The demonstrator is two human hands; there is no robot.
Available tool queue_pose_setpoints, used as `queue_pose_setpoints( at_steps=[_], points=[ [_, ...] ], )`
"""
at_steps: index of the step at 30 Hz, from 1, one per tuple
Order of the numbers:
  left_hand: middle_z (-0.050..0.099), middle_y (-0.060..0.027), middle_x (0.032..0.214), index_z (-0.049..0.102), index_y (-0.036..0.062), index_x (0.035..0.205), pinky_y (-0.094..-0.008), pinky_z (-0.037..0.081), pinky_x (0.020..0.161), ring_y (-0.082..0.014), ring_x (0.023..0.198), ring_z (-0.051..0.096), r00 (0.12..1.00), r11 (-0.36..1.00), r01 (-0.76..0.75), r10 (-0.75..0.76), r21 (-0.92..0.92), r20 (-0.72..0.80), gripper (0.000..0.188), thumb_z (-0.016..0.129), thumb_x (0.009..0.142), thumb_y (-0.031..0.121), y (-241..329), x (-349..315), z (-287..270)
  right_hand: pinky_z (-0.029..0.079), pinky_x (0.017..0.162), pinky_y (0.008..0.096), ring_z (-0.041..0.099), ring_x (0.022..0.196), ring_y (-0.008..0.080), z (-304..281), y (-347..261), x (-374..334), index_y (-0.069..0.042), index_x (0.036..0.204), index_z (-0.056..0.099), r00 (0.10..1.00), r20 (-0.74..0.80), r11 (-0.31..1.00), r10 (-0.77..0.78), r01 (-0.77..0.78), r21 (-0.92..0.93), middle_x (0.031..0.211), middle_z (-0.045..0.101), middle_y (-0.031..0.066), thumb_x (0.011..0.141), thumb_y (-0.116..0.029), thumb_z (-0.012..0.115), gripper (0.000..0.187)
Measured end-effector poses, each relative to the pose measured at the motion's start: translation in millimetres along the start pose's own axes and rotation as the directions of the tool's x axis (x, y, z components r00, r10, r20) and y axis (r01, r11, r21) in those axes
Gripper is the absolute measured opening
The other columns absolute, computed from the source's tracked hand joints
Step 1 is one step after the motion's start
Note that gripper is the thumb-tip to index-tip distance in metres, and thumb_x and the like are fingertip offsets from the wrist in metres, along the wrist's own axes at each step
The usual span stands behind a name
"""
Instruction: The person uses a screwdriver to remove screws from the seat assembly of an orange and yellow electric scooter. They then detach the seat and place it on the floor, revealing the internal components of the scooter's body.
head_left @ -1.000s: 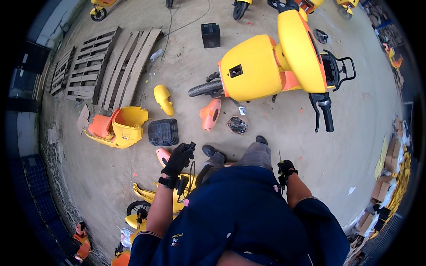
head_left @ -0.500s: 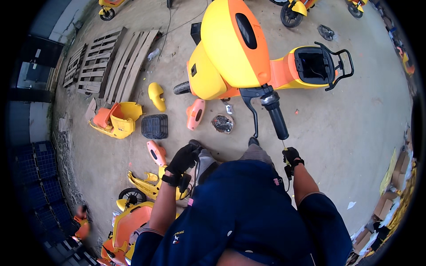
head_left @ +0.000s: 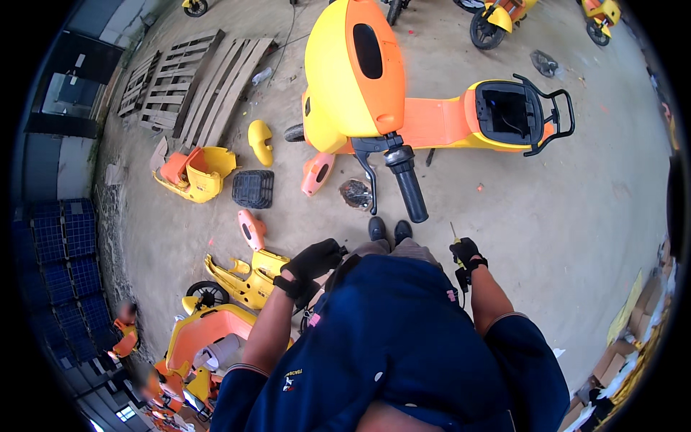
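A yellow and orange scooter stands upright in front of me. Its black handlebar grip and brake lever point toward me. My gloved right hand is closed round a screwdriver, its thin shaft pointing up; the tip is apart from the grip. At my left side, my gloved left hand is held in front of my hip with its fingers curled. A small dark end shows beyond them, too little to name. Behind the front panel sits the scooter's open black seat compartment.
Loose body panels lie at the left, among them a yellow shell and a pink-orange cover. A black crate and a bowl of small parts are on the floor. Wooden pallets lean farther back. Two people are at the lower left.
The scooter has shifted left in view, and its grip is now farther from the screwdriver. My left hand has come rightward, toward my body. My feet now stand side by side.
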State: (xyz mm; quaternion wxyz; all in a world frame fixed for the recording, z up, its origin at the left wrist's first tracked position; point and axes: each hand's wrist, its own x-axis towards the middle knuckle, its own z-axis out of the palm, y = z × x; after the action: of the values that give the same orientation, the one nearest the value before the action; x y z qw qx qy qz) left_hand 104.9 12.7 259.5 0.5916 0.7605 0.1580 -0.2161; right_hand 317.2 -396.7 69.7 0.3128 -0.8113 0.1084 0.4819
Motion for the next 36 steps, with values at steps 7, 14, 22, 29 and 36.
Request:
queue_pose_setpoints(
  at_steps=[7,14,22,29,36],
  points=[
    [0.065,-0.0164,0.085,0.061,0.0039,0.096,-0.0374,0.05,0.073,-0.0306,0.082,0.065,0.982,0.879,-0.187,0.173,0.438,0.071,0.021,0.058,0.091,0.024,12,44,12,0.047,0.047,0.0341,0.059,0.051,0.0199,-18,32,-38,-0.001,0.084,0.058,0.998,0.009,0.951,0.065,-0.065,0.302,0.062,0.057,0.0085,0.08,-0.014,0.062,0.014],
    [0.066,-0.018,0.092,0.063,0.0051,0.098,-0.04,0.05,0.079,-0.0355,0.089,0.064,0.958,0.869,-0.231,0.125,0.437,0.259,0.028,0.056,0.09,0.031,23,79,48,0.048,0.047,0.0329,0.058,0.051,0.0193,-45,58,-58,-0.002,0.092,0.057,0.991,-0.122,0.917,0.058,-0.005,0.399,0.065,0.058,0.0087,0.079,-0.016,0.065,0.021],
    [0.062,-0.0164,0.097,0.064,0.0058,0.104,-0.0393,0.048,0.079,-0.0329,0.09,0.061,0.909,0.746,-0.335,0.095,0.575,0.407,0.027,0.053,0.09,0.027,91,142,136,0.048,0.048,0.033,0.059,0.051,0.0183,-126,106,-43,-0.002,0.087,0.057,0.979,-0.178,0.895,0.1,-0.011,0.445,0.064,0.057,0.0066,0.081,-0.021,0.063,0.022],
    [0.062,-0.0224,0.086,0.052,0.0009,0.093,-0.0468,0.048,0.068,-0.0405,0.083,0.061,0.923,0.76,-0.38,0.281,0.527,0.261,0.019,0.055,0.088,0.019,155,212,211,0.048,0.049,0.0302,0.058,0.054,0.0151,-226,129,-43,-0.003,0.084,0.057,0.963,-0.266,0.817,-0.04,0.184,0.546,0.065,0.057,0.0044,0.085,-0.018,0.061,0.015],
    [0.062,-0.0123,0.093,0.047,0.0028,0.119,-0.0327,0.049,0.065,-0.021,0.075,0.061,0.892,0.815,-0.452,0.414,0.363,0.182,0.03,0.052,0.089,0.005,200,252,235,0.049,0.056,0.0266,0.059,0.06,0.0127,-286,47,-42,-0.003,0.096,0.06,0.958,-0.136,0.669,-0.251,0.274,0.691,0.073,0.061,0.0042,0.09,-0.018,0.06,0.017]
  ],
)
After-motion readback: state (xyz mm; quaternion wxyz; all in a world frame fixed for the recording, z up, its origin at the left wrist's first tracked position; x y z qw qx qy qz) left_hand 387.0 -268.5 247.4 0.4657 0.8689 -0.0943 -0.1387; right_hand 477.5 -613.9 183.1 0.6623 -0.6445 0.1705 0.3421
